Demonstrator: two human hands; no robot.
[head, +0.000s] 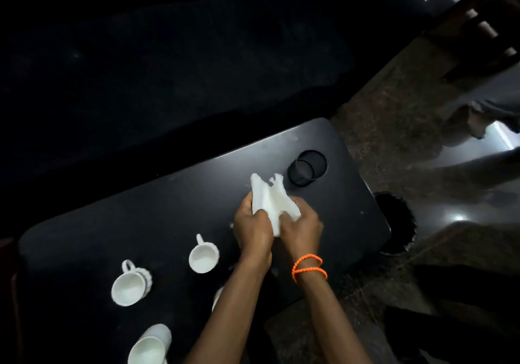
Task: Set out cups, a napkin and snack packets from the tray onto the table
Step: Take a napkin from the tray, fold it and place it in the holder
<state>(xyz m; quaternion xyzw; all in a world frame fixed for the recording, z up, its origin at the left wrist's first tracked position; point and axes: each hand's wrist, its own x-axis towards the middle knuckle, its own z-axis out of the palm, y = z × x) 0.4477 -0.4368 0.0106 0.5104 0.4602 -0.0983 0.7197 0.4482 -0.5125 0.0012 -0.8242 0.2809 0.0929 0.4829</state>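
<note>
Both hands hold a white paper napkin (270, 199) above the middle of the black table (157, 211). My left hand (251, 228) grips its left edge and my right hand (302, 228), with orange bands on the wrist, grips its right side. The napkin is crumpled and stands up between them. Three white cups stand on the table: one (203, 256) just left of my left forearm, one (130, 284) further left, and one (150, 345) at the bottom edge. A white bit (217, 297) shows beside my left forearm, mostly hidden.
A black cylindrical holder (306, 170) stands near the table's far right corner, just beyond the napkin. A dark sofa (168, 68) runs along the far side. A round black bin (396, 223) sits on the stone floor right of the table. No tray or snack packets are visible.
</note>
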